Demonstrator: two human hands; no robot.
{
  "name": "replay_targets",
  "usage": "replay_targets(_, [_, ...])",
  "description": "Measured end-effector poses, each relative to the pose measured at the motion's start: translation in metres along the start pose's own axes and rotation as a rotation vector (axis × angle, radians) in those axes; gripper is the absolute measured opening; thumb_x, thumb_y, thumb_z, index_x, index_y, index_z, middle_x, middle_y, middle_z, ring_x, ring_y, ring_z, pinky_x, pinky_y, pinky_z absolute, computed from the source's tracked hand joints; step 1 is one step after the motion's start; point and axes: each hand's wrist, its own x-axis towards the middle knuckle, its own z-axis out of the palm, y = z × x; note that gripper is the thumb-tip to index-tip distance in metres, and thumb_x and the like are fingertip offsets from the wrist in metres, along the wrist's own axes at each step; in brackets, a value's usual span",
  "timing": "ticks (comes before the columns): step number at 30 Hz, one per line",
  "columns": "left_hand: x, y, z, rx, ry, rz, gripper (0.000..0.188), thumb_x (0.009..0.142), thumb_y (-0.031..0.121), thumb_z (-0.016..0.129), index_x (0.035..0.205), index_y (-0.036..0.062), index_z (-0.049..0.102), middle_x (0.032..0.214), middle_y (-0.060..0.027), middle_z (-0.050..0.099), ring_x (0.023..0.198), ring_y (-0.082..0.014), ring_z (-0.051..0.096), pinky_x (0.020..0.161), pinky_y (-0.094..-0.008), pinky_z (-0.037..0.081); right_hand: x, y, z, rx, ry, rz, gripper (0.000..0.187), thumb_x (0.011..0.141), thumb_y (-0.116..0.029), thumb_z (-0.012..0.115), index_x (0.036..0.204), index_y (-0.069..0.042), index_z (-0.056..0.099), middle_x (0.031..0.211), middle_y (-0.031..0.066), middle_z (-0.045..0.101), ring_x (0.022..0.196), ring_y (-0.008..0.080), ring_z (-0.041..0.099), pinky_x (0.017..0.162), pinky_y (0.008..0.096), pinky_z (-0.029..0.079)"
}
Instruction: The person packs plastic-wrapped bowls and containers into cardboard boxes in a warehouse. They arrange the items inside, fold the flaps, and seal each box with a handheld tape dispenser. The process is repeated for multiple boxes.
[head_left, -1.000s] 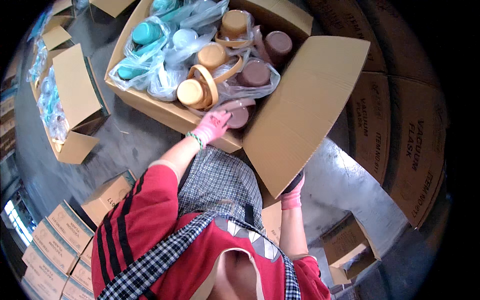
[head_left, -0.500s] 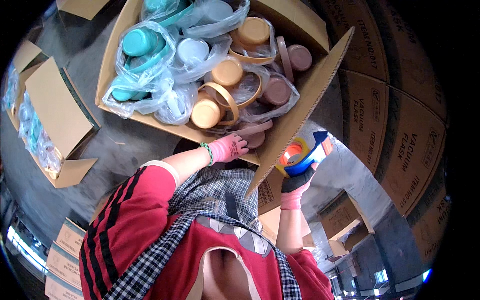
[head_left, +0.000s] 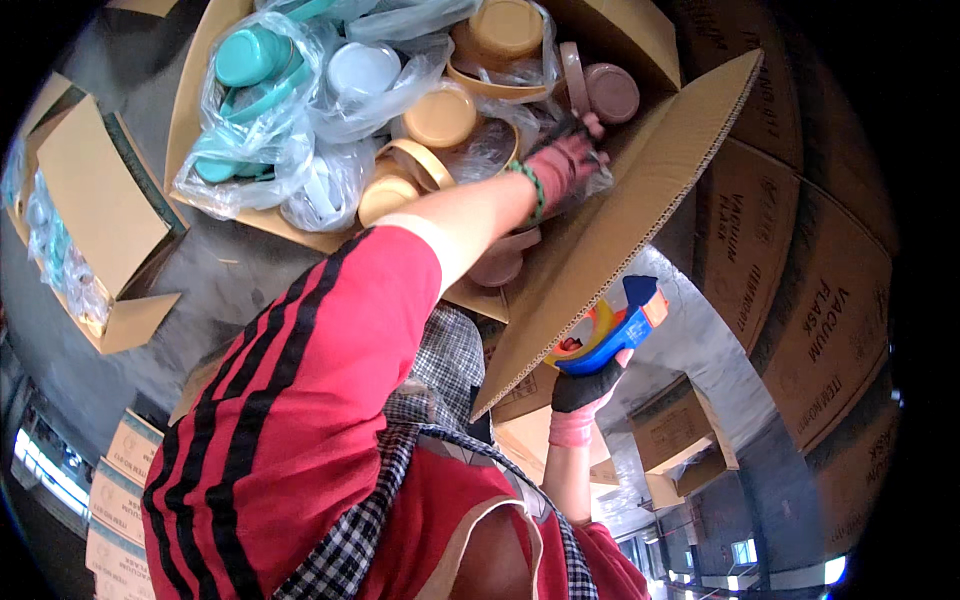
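Observation:
My left hand (head_left: 568, 165), in a pink and dark glove with a green bracelet at the wrist, reaches into the open cardboard box (head_left: 330, 243). Its fingers look apart, over plastic-bagged mauve flasks near the right wall. One mauve flask (head_left: 612, 93) shows just beyond the fingertips; another mauve flask (head_left: 497, 264) sits below my wrist. My forearm partly covers an orange flask (head_left: 388, 198). Outside the raised right flap (head_left: 640, 215), my right hand (head_left: 585, 385) is closed around a blue tape dispenser (head_left: 612, 335) with a yellow-and-orange roll core.
Teal flasks (head_left: 245, 57) and a pale blue flask (head_left: 363, 70) in clear bags fill the box's left part. Another open carton (head_left: 100, 190) of bagged flasks stands left. Stacked closed cartons (head_left: 820, 330) line the right; a smaller open carton (head_left: 672, 430) sits lower right.
My left hand has moved from the box's near edge up and right, in over the mauve flasks. The flap has swung slightly outward. My right hand still holds the tape dispenser, slightly lower.

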Motion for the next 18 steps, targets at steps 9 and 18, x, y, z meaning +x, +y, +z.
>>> replay_targets(9, [-0.019, -0.046, -0.051, -0.183, -0.439, -0.054, 0.074, 0.06, 0.047, 0.061, 0.12, 0.0092, 0.037, 0.124, -0.011, 0.033, 0.118, -0.0334, 0.025, 0.096, -0.0497, 0.019, 0.015, 0.006, -0.022, 0.074, -0.001, 0.038, 0.054, 0.081, -0.047, 0.04, 0.119, -0.009, 0.035, 0.104, 0.0083, 0.05, 0.076, 0.0229, 0.056, 0.066, 0.0352, 0.047])
replay_targets(18, [-0.138, 0.082, -0.033, -0.366, -0.173, -0.029, 0.05, 0.066, 0.02, 0.053, 0.112, 0.0069, 0.04, 0.105, -0.0154, 0.043, 0.101, -0.0334, 0.041, 0.082, -0.0484, 0.034, 0.019, 0.001, -0.015, 0.075, 0.031, 0.083, 0.054, 0.081, -0.05, 0.037, 0.115, -0.009, 0.038, 0.096, 0.0073, 0.053, 0.072, 0.0205, 0.055, 0.062, 0.0323, 0.047])
